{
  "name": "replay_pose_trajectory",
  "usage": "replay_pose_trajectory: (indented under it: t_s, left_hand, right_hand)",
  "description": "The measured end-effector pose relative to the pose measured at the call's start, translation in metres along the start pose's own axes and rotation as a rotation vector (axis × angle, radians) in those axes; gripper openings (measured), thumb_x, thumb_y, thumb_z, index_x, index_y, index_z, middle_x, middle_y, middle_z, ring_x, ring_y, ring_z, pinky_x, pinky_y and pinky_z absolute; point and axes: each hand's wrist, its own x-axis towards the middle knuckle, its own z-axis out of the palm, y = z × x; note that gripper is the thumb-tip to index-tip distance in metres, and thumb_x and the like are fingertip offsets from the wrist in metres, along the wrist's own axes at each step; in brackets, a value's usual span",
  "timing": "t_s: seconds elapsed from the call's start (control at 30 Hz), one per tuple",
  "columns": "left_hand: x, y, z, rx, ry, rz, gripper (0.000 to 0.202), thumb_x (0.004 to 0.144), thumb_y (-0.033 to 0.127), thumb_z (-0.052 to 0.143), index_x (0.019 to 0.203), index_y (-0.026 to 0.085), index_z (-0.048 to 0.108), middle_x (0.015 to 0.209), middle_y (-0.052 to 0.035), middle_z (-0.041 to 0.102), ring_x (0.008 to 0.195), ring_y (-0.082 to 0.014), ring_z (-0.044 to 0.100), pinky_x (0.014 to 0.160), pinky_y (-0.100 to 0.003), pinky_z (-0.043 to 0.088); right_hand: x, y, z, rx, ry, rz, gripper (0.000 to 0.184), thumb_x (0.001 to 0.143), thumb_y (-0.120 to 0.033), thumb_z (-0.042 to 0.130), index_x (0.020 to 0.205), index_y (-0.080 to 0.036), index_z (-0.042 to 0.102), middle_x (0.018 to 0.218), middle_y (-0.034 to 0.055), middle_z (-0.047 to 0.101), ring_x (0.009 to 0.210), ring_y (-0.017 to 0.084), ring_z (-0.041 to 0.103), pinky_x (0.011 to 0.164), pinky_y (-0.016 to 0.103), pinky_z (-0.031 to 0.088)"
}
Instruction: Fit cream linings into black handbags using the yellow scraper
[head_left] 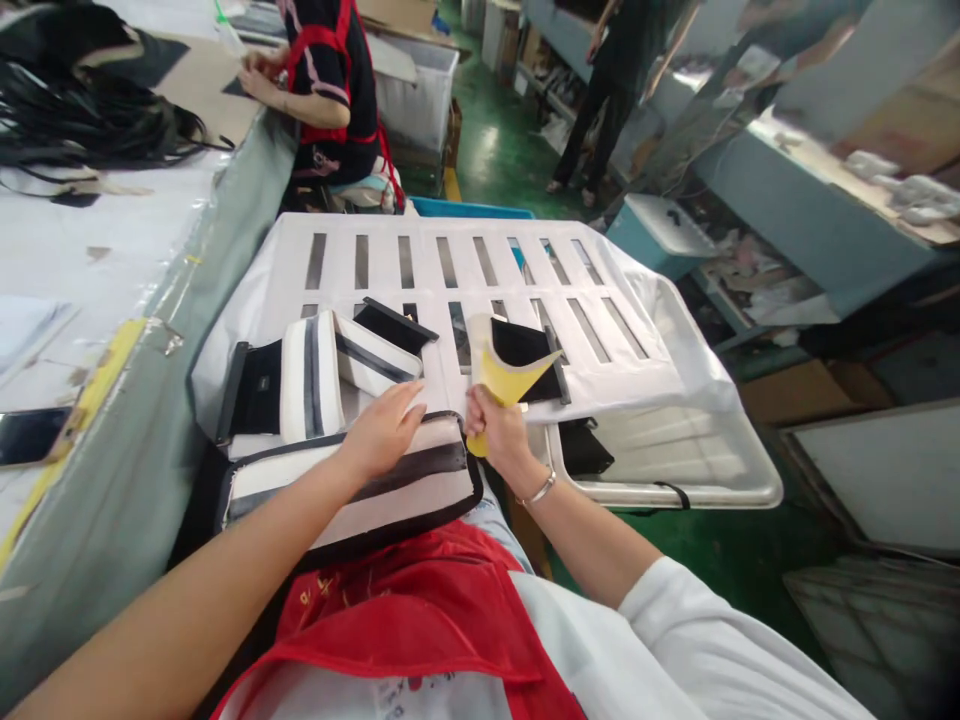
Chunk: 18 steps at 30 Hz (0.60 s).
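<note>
My left hand point(381, 432) lies flat, fingers out, on a white fabric panel with grey stripes and black edging point(420, 480) resting on my lap. My right hand point(497, 432) is closed round a yellow sheet point(504, 378) that curls upward. Just beyond the sheet lies a black piece point(525, 345) on a white slotted board point(480, 270). A folded stack of similar striped panels point(319, 372) sits to the left, next to black pieces point(259, 388).
A white plastic tray point(720, 470) stands to the right under the board, holding a black piece point(583, 450). A long worktable point(90, 290) with black straps runs on the left; a phone point(30, 433) lies there. A seated person point(330, 90) works ahead; another stands farther back.
</note>
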Motion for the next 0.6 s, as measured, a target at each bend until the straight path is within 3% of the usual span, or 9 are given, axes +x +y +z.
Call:
replay_pose_trajectory:
  t_s: [0.1, 0.2, 0.3, 0.43, 0.6]
  left_hand:
    - [0.045, -0.012, -0.003, -0.195, -0.389, -0.166, 0.049, 0.091, 0.038, 0.032, 0.118, 0.01, 0.061, 0.123, -0.0122, 0.063, 0.113, -0.0227, 0.058, 0.1, -0.037, 0.043]
    - [0.068, -0.019, 0.004, -0.296, -0.686, -0.156, 0.042, 0.088, 0.041, 0.038, 0.108, 0.017, 0.068, 0.117, -0.0045, 0.068, 0.107, -0.0203, 0.061, 0.097, -0.031, 0.045]
    - [0.073, -0.022, 0.009, -0.298, -0.776, -0.11, 0.038, 0.084, 0.04, 0.047, 0.11, 0.021, 0.067, 0.123, -0.0009, 0.065, 0.113, -0.0199, 0.057, 0.105, -0.031, 0.037]
    - [0.072, -0.027, 0.011, -0.313, -0.913, -0.053, 0.045, 0.087, 0.039, 0.041, 0.121, 0.018, 0.061, 0.134, -0.0022, 0.057, 0.119, -0.0187, 0.052, 0.108, -0.03, 0.031]
    - [0.068, -0.024, 0.01, -0.291, -0.962, -0.012, 0.045, 0.086, 0.03, 0.04, 0.127, 0.017, 0.056, 0.132, -0.0023, 0.058, 0.116, -0.0175, 0.054, 0.104, -0.026, 0.034]
  right_hand:
    - [0.034, -0.006, 0.003, 0.225, 0.059, 0.049, 0.026, 0.073, -0.037, 0.069, 0.074, -0.018, 0.052, 0.047, -0.0109, 0.035, 0.038, 0.003, 0.03, 0.038, 0.017, 0.03]
    - [0.059, 0.001, 0.007, 0.329, 0.029, 0.165, 0.026, 0.072, -0.032, 0.072, 0.072, -0.016, 0.052, 0.047, -0.0116, 0.033, 0.037, 0.002, 0.026, 0.036, 0.015, 0.025]
    - [0.066, 0.012, 0.009, 0.358, -0.024, 0.227, 0.026, 0.071, -0.032, 0.073, 0.073, -0.016, 0.053, 0.047, -0.0119, 0.031, 0.037, 0.002, 0.023, 0.035, 0.015, 0.021]
    - [0.061, 0.02, 0.006, 0.368, -0.057, 0.224, 0.029, 0.07, -0.035, 0.074, 0.077, -0.016, 0.054, 0.05, -0.0118, 0.03, 0.038, 0.001, 0.022, 0.036, 0.015, 0.021]
    - [0.051, 0.019, 0.007, 0.301, -0.063, 0.155, 0.029, 0.073, -0.039, 0.072, 0.079, -0.017, 0.054, 0.051, -0.0113, 0.029, 0.038, 0.002, 0.023, 0.035, 0.016, 0.02]
